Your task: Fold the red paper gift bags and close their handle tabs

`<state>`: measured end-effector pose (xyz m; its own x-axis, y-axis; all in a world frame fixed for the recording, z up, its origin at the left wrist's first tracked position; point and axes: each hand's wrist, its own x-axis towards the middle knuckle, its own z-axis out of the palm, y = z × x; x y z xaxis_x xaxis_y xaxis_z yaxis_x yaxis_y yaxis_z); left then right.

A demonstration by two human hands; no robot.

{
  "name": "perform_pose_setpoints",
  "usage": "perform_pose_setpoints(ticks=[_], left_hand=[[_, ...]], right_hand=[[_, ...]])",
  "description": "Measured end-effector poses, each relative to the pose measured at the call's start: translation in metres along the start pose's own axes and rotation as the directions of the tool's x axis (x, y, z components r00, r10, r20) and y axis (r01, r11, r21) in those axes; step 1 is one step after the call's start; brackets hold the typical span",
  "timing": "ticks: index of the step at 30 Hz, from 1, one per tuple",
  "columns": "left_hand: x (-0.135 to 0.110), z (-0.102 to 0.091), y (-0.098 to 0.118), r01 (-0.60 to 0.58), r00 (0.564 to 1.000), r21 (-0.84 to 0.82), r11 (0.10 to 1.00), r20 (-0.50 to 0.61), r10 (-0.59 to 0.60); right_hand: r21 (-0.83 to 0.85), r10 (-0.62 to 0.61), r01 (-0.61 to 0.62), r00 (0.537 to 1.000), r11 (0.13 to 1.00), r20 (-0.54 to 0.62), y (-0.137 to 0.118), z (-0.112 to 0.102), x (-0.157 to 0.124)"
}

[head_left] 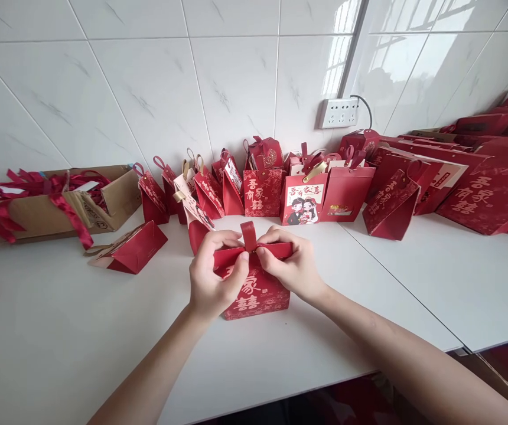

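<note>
A red paper gift box [263, 290] with gold Chinese characters stands upright on the white table in front of me. A red ribbon loop [249, 236] sticks up from the middle of its top edge. My left hand [215, 273] grips the top edge on the left of the loop, thumb on the front face. On the other side my right hand [290, 262] pinches the same edge, its thumb close beside the loop. Both thumbs nearly meet just below the ribbon. Fingers behind the box are partly hidden.
Several finished-looking red gift boxes [263, 192] line the tiled wall. One box [136, 248] lies on its side at left. A cardboard carton [116, 195] holds red ribbons. Stacked flat red bags [493, 189] fill the right. A power strip [339, 113] hangs on the wall.
</note>
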<state>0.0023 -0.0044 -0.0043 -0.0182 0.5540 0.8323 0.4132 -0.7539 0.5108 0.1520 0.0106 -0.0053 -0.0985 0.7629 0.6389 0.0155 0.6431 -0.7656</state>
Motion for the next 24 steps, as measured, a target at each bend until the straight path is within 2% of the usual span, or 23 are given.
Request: perform_pose_setpoints(ticks=[4, 10, 19, 24], left_hand=[[-0.0013, 0.0005, 0.0001, 0.015, 1.0, 0.045, 0.999, -0.023, -0.014], [-0.0019, 0.0007, 0.0008, 0.089, 0.995, 0.028, 0.996, -0.045, -0.088], [-0.0011, 0.0017, 0.0026, 0.097, 0.994, 0.039, 0.995, -0.059, -0.095], [-0.0034, 0.0009, 0.0028, 0.102, 0.993, 0.029, 0.994, -0.055, -0.101]], right_hand=[[0.019, -0.012, 0.012, 1.0, 1.0, -0.009, -0.0003, 0.0003, 0.0003], [0.045, 0.001, -0.001, 1.0, 0.999, 0.013, -0.0001, -0.002, 0.0035], [0.051, 0.058, -0.06, 0.997, 0.997, 0.043, -0.003, -0.0025, 0.0047], [0.077, 0.022, -0.025, 0.999, 0.997, 0.038, -0.0034, -0.0041, 0.0021]])
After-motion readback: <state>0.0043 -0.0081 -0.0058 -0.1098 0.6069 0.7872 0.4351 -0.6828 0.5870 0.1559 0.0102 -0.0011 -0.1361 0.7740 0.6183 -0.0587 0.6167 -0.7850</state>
